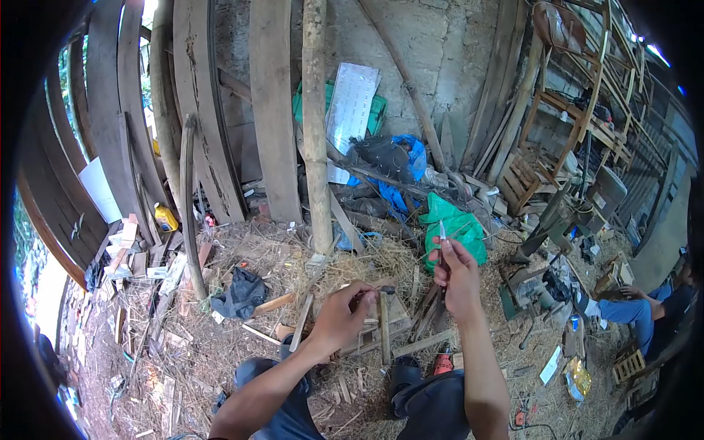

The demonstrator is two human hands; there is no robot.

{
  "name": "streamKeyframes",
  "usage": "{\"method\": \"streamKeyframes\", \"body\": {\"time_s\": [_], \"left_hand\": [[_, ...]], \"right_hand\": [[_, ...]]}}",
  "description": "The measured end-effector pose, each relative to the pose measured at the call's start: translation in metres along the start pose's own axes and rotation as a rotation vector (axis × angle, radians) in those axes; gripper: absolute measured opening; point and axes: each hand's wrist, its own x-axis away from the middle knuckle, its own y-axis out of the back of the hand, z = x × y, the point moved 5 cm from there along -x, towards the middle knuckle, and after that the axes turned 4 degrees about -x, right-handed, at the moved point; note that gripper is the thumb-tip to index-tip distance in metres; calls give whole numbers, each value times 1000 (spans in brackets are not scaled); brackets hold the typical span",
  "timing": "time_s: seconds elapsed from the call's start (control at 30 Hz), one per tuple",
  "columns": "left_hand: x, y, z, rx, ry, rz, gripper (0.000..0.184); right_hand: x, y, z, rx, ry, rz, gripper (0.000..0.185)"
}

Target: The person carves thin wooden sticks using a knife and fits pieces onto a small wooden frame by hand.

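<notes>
In the head view my left hand [343, 314] is closed, with thumb and fingers pinched on a small dark piece [387, 290] that sticks out to the right. My right hand [457, 277] is raised higher and wrapped round a knife [442, 230], whose thin, pale blade points upward. Its handle is mostly hidden by the fingers. The two hands are apart, and the blade does not touch the dark piece. Below them, between my knees, lie wooden blocks and a short upright stick [385, 330].
A green plastic bag [451, 231] lies beyond my right hand. A wooden post [315, 132] stands ahead. Black cloth [240, 292], straw and wood scraps cover the ground. A seated person in jeans [631, 319] is at right, near a wooden rack [565, 117].
</notes>
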Motion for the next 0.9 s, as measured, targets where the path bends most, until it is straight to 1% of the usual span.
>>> {"method": "streamKeyframes", "body": {"time_s": [0.03,0.1,0.13,0.2,0.33,0.4,0.43,0.47,0.53,0.6,0.67,0.7,0.73,0.8,0.83,0.9], "left_hand": [[-1,-1,1,3,0,5,17],[-3,0,1,-16,-41,-31,13],[-3,-1,2,-17,-42,-32,13],[-4,-1,2,43,-50,-92,12],[-5,4,1,56,-41,-43,12],[-1,5,-9,11,-87,-2,12],[0,5,-7,17,-86,3,12],[1,3,-5,-4,-97,16,12],[3,1,-2,-20,-109,37,12],[3,-1,0,-41,-49,68,13],[2,-2,-1,-41,-38,64,12],[0,-3,-2,-44,-30,60,12],[0,-4,-5,-46,-30,62,12],[-1,-1,-8,0,-8,-25,10],[-2,-1,-8,-5,-9,-26,10],[-1,1,-7,-22,-68,-94,9]], "right_hand": [[3,-1,-2,2,0,-5,27],[11,-22,-18,-8,-161,179,26],[17,-30,-22,-9,-160,179,26],[32,-55,-37,121,-330,432,24],[24,-46,-30,114,-323,339,21],[9,-23,-20,-10,-312,229,21],[0,-8,-19,-9,-278,187,23],[-4,2,-14,-5,-279,180,23],[-9,21,-7,-35,-294,81,24],[-6,21,-9,-44,-298,107,21],[5,4,-15,1,-352,64,18],[9,-6,-22,10,-348,153,17],[15,-15,-28,7,-348,152,17],[26,-40,-36,25,-335,317,17],[27,-45,-39,20,-334,320,17],[29,-50,-44,63,-341,356,17]]}}
